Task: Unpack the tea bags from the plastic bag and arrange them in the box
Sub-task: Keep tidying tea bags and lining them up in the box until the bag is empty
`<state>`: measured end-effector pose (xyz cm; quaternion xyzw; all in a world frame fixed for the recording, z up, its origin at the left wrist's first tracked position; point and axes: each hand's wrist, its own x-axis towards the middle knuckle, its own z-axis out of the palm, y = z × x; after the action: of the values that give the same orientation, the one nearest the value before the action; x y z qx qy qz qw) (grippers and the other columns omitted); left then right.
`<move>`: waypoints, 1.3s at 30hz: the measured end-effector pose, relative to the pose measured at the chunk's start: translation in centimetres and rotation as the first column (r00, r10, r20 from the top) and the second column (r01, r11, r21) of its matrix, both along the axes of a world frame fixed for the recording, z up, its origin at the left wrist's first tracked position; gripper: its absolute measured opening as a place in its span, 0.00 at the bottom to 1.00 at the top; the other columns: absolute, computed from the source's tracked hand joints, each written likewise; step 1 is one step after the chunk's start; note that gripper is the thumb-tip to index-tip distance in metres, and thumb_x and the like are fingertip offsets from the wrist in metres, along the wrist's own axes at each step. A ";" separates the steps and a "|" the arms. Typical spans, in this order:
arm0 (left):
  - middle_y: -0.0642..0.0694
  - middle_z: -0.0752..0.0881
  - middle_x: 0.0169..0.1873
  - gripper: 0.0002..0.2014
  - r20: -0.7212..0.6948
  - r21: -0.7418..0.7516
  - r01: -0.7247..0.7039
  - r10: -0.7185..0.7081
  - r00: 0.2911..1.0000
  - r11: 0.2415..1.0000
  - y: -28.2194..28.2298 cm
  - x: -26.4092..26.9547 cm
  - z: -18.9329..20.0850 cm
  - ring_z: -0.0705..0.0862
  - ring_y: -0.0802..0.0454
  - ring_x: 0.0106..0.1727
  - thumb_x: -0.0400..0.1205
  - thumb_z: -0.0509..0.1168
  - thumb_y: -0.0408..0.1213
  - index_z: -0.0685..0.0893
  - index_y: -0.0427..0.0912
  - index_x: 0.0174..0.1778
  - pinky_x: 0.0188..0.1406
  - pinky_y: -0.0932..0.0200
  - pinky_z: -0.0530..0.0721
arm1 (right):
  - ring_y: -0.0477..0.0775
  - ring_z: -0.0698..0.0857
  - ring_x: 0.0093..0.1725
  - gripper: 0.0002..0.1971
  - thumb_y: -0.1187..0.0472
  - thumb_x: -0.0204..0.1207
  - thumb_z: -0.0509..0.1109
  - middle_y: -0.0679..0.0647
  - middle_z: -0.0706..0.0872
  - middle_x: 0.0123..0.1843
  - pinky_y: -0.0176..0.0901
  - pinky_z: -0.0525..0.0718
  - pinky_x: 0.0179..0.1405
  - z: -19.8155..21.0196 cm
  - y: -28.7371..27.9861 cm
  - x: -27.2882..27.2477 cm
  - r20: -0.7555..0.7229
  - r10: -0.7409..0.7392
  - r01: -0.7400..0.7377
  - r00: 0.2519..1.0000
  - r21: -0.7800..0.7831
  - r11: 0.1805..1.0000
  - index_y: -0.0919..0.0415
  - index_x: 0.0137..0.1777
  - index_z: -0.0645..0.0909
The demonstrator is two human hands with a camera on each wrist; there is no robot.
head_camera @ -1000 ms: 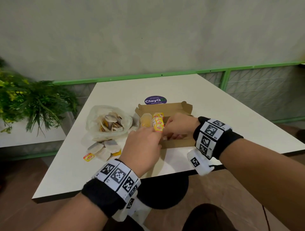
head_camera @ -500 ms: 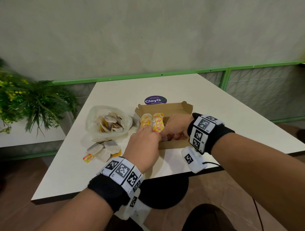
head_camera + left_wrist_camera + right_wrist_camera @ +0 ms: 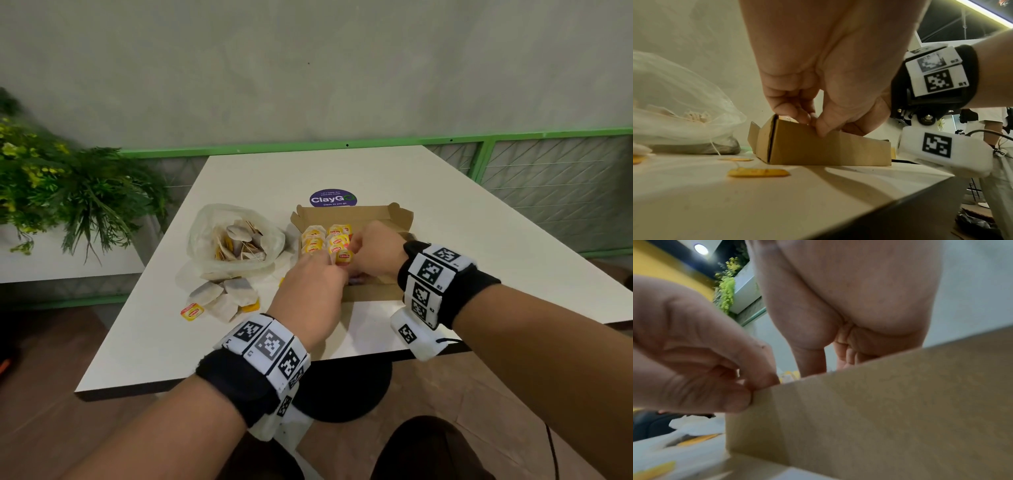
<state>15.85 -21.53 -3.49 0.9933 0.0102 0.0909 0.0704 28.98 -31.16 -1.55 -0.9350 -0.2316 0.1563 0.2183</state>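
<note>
Rows of tea bags (image 3: 329,240) stand in the box's (image 3: 373,294) left half, near the tabletop's (image 3: 462,219) front edge. Left hand (image 3: 313,291) pinches the near wall, likely steadying it; right hand (image 3: 375,251) curls inside (grip unclear). More wait in the plastic bag (image 3: 205,240).

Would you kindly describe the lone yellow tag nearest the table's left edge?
On the white table, find the clear plastic bag. Loose grey tea bags lie before it. Left of them sits the yellow tag with a red logo, apart, face up.
</note>
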 end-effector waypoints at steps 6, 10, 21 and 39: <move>0.41 0.75 0.64 0.20 -0.048 0.084 -0.063 0.067 0.997 0.994 -0.9 -0.1 0.3 0.71 0.38 0.68 0.82 0.61 0.34 0.84 0.49 0.70 0.59 0.45 0.73 | 0.46 0.81 0.22 0.14 0.67 0.66 0.82 0.58 0.89 0.34 0.33 0.78 0.21 0.6 -1.3 -1.4 -0.050 0.028 -0.021 0.998 0.127 0.992 0.68 0.51 0.87; 0.41 0.76 0.61 0.23 -0.031 0.046 -0.042 0.044 0.999 0.998 -0.7 0.0 0.4 0.74 0.38 0.66 0.81 0.62 0.35 0.79 0.50 0.74 0.55 0.48 0.72 | 0.48 0.83 0.29 0.21 0.70 0.63 0.84 0.58 0.87 0.43 0.34 0.82 0.25 1.5 -1.6 -1.6 -0.052 0.023 -0.015 0.998 0.152 0.988 0.65 0.57 0.83; 0.53 0.86 0.51 0.12 0.108 -0.296 -0.142 0.181 0.978 0.945 4.8 -5.6 1.8 0.82 0.51 0.57 0.81 0.69 0.41 0.89 0.49 0.60 0.56 0.54 0.79 | 0.46 0.83 0.41 0.26 0.67 0.74 0.75 0.49 0.85 0.46 0.34 0.76 0.30 3.0 -2.6 -3.0 0.197 -0.048 -0.004 0.979 0.256 0.967 0.54 0.71 0.73; 0.59 0.79 0.71 0.27 0.189 -0.364 -0.048 0.124 0.974 0.930 3.9 -12.7 -5.9 0.72 0.56 0.75 0.76 0.61 0.51 0.85 0.51 0.71 0.73 0.51 0.71 | 0.39 0.79 0.46 0.10 0.51 0.74 0.80 0.37 0.77 0.43 0.29 0.74 0.43 -8.0 -4.7 -12.2 0.376 0.344 -0.460 0.860 0.285 0.841 0.45 0.55 0.89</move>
<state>3.14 -17.67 -9.37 0.9475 0.0628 0.1945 0.2461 16.78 -35.83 -9.54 -0.8198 -0.4811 0.0043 0.3105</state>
